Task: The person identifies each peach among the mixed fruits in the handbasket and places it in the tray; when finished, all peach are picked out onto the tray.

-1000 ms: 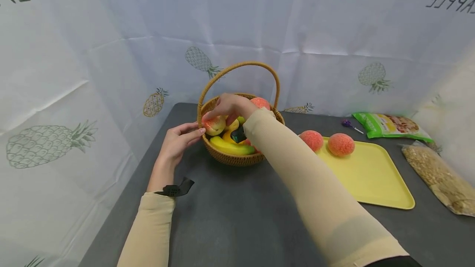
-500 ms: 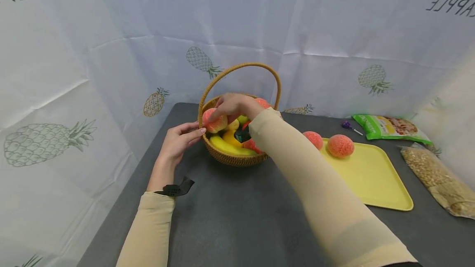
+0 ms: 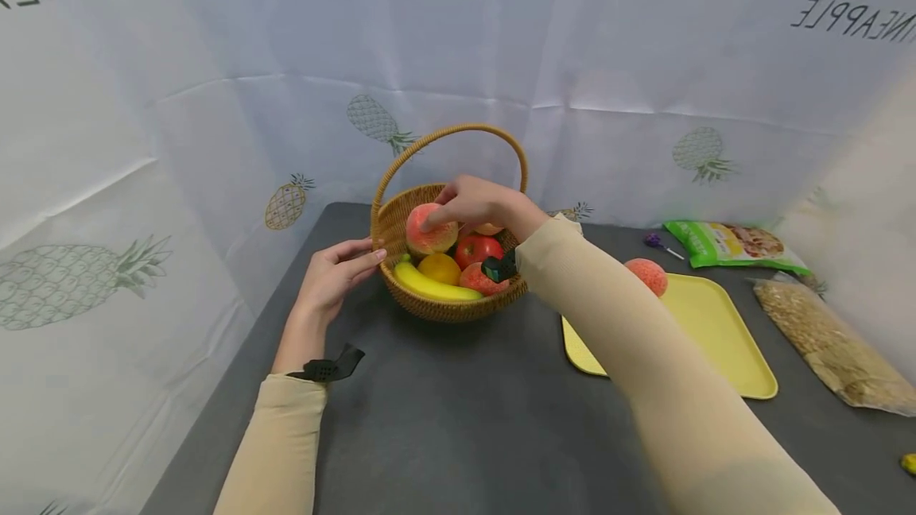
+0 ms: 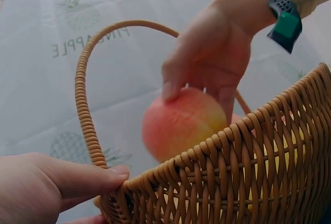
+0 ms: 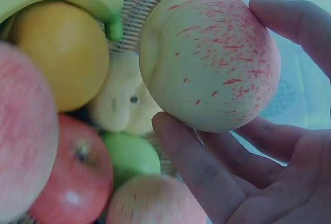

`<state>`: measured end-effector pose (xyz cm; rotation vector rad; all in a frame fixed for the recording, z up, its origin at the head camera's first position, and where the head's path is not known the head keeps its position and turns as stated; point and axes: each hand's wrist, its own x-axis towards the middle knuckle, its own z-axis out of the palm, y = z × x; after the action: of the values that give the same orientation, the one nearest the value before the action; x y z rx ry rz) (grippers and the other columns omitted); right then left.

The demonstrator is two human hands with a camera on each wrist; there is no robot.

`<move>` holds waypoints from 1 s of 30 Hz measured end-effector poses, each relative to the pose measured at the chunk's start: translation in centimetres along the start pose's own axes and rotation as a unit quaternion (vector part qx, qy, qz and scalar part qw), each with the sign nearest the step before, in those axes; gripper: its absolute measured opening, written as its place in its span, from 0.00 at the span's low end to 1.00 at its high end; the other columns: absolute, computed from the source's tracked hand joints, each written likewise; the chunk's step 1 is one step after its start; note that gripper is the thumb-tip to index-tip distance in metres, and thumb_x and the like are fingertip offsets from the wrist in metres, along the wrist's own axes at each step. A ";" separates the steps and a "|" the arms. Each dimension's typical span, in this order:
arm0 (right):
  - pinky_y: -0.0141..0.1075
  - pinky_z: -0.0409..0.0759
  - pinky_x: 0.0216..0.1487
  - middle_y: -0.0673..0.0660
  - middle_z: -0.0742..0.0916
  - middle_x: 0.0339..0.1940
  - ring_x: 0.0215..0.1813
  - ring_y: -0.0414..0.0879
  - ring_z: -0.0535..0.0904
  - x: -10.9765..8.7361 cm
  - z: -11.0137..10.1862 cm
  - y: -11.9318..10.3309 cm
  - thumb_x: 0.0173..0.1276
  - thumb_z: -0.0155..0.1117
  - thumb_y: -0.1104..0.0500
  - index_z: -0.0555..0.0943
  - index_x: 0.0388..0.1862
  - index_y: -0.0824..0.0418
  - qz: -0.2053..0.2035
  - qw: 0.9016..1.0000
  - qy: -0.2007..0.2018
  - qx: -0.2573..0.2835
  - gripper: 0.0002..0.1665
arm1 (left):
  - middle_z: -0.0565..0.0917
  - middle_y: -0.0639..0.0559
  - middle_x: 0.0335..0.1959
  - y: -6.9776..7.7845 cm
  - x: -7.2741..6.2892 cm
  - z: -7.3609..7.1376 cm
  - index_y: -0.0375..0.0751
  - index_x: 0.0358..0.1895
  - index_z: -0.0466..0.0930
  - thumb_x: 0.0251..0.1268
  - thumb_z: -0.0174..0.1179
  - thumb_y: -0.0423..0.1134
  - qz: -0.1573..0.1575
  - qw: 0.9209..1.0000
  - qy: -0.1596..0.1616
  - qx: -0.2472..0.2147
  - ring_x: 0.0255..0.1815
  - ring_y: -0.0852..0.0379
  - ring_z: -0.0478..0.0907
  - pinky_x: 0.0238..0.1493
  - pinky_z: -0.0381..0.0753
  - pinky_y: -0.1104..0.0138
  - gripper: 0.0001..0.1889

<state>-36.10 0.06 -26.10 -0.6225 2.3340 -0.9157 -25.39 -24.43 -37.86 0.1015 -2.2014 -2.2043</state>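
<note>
A woven basket (image 3: 451, 311) with a tall arched handle holds a banana (image 3: 429, 285), an orange (image 3: 440, 268), a red apple (image 3: 483, 245) and other fruit. My right hand (image 3: 475, 199) grips a red-and-yellow peach (image 3: 427, 233) from above, over the basket's left half. In the right wrist view, thumb and fingertips hold opposite sides of that peach (image 5: 212, 61); a green fruit (image 5: 132, 157) shows below. My left hand (image 3: 331, 276) pinches the basket's left rim, its thumb (image 4: 88, 179) by the foot of the handle.
Right of the basket lies a yellow tray (image 3: 708, 324), with a peach (image 3: 647, 275) partly behind my right sleeve. Beyond it are a purple lollipop (image 3: 654, 240), a green snack packet (image 3: 737, 245) and a clear bag of grains (image 3: 830, 340). A patterned cloth hangs behind.
My right hand has raised the peach from the basket's left side and shifted it rightward. The left hand keeps its place on the rim. The head view has turned slightly right.
</note>
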 end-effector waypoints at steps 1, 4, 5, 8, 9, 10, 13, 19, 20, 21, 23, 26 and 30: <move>0.49 0.83 0.59 0.55 0.83 0.57 0.43 0.47 0.83 -0.4 -0.2 0.2 0.65 0.74 0.44 0.76 0.69 0.62 -0.003 1.000 0.002 -0.001 0.39 | 0.76 0.40 0.64 0.0 -0.1 0.0 0.33 0.69 0.76 0.68 0.71 0.43 0.000 1.000 0.001 0.001 0.55 0.58 0.82 0.66 0.77 0.55 0.30; 0.48 0.83 0.55 0.55 0.85 0.54 0.36 0.43 0.79 -1.7 -0.7 0.7 0.65 0.74 0.44 0.77 0.67 0.61 -0.004 1.000 0.010 -0.001 0.37 | 0.76 0.40 0.64 0.1 -0.2 0.0 0.33 0.69 0.76 0.68 0.71 0.43 -0.002 1.000 0.001 0.000 0.55 0.58 0.82 0.66 0.76 0.55 0.30; 0.48 0.83 0.55 0.55 0.85 0.53 0.37 0.43 0.79 -2.2 -0.9 0.9 0.65 0.74 0.44 0.78 0.66 0.61 -0.005 1.000 0.014 0.003 0.36 | 0.76 0.40 0.65 0.1 -0.2 0.0 0.33 0.69 0.76 0.68 0.71 0.43 -0.003 1.000 0.001 -0.001 0.55 0.58 0.82 0.66 0.76 0.55 0.30; 0.46 0.85 0.56 0.56 0.85 0.53 0.46 0.46 0.81 -3.4 -1.5 1.6 0.65 0.74 0.44 0.81 0.62 0.61 -0.011 0.999 0.024 0.020 0.33 | 0.76 0.40 0.65 0.2 -0.2 0.0 0.33 0.69 0.76 0.67 0.71 0.43 -0.005 1.000 0.002 -0.002 0.55 0.59 0.82 0.66 0.76 0.55 0.31; 0.46 0.86 0.56 0.56 0.85 0.54 0.52 0.47 0.82 -3.9 -1.8 1.8 0.65 0.74 0.44 0.82 0.61 0.60 -0.014 0.999 0.028 0.027 0.32 | 0.76 0.40 0.65 0.2 -0.3 0.0 0.33 0.69 0.76 0.67 0.71 0.43 -0.006 1.000 0.003 -0.002 0.55 0.59 0.82 0.66 0.76 0.55 0.31; 0.46 0.86 0.54 0.57 0.85 0.54 0.53 0.49 0.82 -4.3 -2.0 2.0 0.65 0.74 0.45 0.82 0.61 0.60 -0.016 0.999 0.031 0.034 0.31 | 0.76 0.40 0.65 0.2 -0.3 0.0 0.33 0.69 0.75 0.67 0.71 0.43 -0.006 1.000 0.003 -0.002 0.55 0.59 0.82 0.67 0.75 0.55 0.31; 0.46 0.87 0.54 0.59 0.86 0.54 0.55 0.53 0.82 -5.7 -2.7 3.0 0.66 0.74 0.46 0.82 0.60 0.60 -0.022 0.998 0.038 0.054 0.29 | 0.76 0.40 0.65 0.3 -0.4 0.1 0.33 0.69 0.75 0.67 0.71 0.44 -0.006 1.000 0.004 -0.001 0.55 0.59 0.82 0.67 0.75 0.54 0.31; 0.52 0.84 0.58 0.58 0.87 0.54 0.55 0.53 0.82 -7.9 -4.0 5.4 0.67 0.73 0.48 0.82 0.62 0.59 -0.023 0.996 0.061 0.065 0.28 | 0.76 0.41 0.66 0.2 -0.4 -0.1 0.33 0.70 0.74 0.66 0.72 0.45 -0.003 1.000 0.008 0.008 0.57 0.58 0.81 0.66 0.76 0.56 0.33; 0.52 0.84 0.58 0.58 0.87 0.54 0.55 0.53 0.82 -8.2 -4.2 5.8 0.67 0.73 0.49 0.82 0.62 0.60 -0.025 0.995 0.063 0.067 0.28 | 0.76 0.41 0.66 0.2 -0.4 -0.1 0.33 0.70 0.74 0.66 0.72 0.46 -0.003 1.000 0.009 0.010 0.57 0.58 0.81 0.65 0.76 0.56 0.34; 0.52 0.84 0.58 0.58 0.86 0.55 0.55 0.52 0.82 -8.5 -4.3 6.3 0.67 0.73 0.49 0.82 0.63 0.60 -0.025 0.995 0.066 0.071 0.28 | 0.76 0.41 0.66 0.2 -0.4 -0.2 0.33 0.70 0.74 0.66 0.72 0.46 -0.002 1.000 0.011 0.013 0.57 0.58 0.81 0.65 0.76 0.56 0.34; 0.50 0.84 0.58 0.58 0.86 0.57 0.57 0.52 0.82 -9.3 -4.6 7.2 0.68 0.73 0.50 0.81 0.64 0.60 -0.026 0.994 0.069 0.076 0.29 | 0.76 0.43 0.66 0.1 -0.4 -0.2 0.34 0.70 0.75 0.65 0.72 0.47 -0.003 1.000 0.015 0.014 0.58 0.57 0.81 0.65 0.77 0.57 0.34; 0.48 0.84 0.59 0.59 0.83 0.60 0.60 0.53 0.80 -10.7 -5.3 8.5 0.69 0.72 0.50 0.78 0.67 0.61 -0.022 0.993 0.075 0.086 0.32 | 0.76 0.42 0.66 0.1 -0.4 0.0 0.34 0.70 0.75 0.65 0.73 0.47 -0.002 1.000 0.015 0.013 0.58 0.57 0.81 0.65 0.77 0.57 0.34; 0.49 0.82 0.61 0.59 0.81 0.64 0.63 0.53 0.78 -12.8 -6.3 10.3 0.70 0.71 0.51 0.74 0.71 0.61 -0.009 0.992 0.093 0.087 0.34 | 0.77 0.42 0.65 0.1 -0.3 0.4 0.33 0.69 0.75 0.65 0.73 0.46 0.001 1.000 0.012 0.006 0.57 0.58 0.81 0.65 0.77 0.57 0.34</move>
<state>-32.82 17.34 -25.51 -0.5070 2.3774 -1.2171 -25.08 -23.98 -37.70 0.1248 -2.2020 -2.1771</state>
